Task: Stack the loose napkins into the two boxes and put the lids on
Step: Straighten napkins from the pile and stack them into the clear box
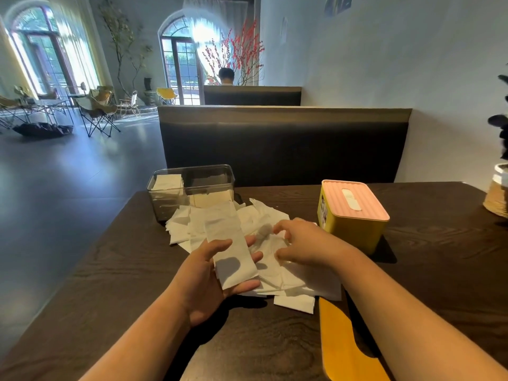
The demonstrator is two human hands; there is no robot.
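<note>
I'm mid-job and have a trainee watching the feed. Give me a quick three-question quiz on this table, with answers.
1. True or false: the yellow box has its pink lid on.
2. Which hand has a napkin lying across its fingers? A) left B) right C) neither
3. Fill in: the clear box has some napkins inside and ____ lid on it.

Key: 1 true. 2 A, the left hand. 3 no.
</note>
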